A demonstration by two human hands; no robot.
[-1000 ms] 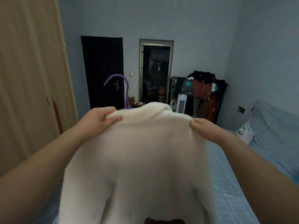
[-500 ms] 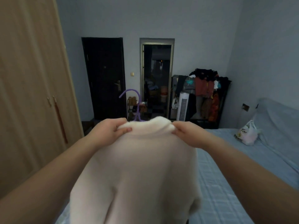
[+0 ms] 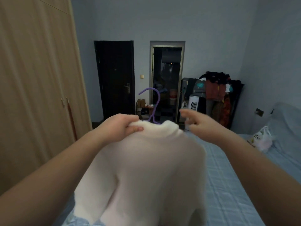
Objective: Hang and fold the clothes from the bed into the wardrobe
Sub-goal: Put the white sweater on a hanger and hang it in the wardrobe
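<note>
Wardrobe (image 3: 37,95): closed wooden doors, well off to the left of the left fingers; it has to be opened before anything goes in.
Left hand (image 3: 121,128): its fingers (image 3: 136,128) pinch the collar of the white sweater (image 3: 143,168) on the left side, thumb underneath, holding the garment up.
Hanger (image 3: 153,105): purple, its hook rising just beyond the left fingertips, out of the neck opening; the shoulders of the hanger are hidden inside the knit.
Change: half a second ago both hands gripped the collar; now the right one has let go.
Meaning: I judge the sweater is seated on the hanger, so carrying it to the wardrobe is the step due.
Right hand (image 3: 200,123): off the fabric, just right of the collar, fingers (image 3: 185,112) loosely spread and holding nothing.
Bed (image 3: 228,185): pale blue quilt below and right of both hands; the sweater's hem hangs over it.
Plastic bag (image 3: 260,138): on the bed, far right of the right fingers.
Clothes rack (image 3: 216,93): heaped, beyond the right fingers by the wall.
Obstacles: only the shut doors; one hand must be free for a handle.
</note>
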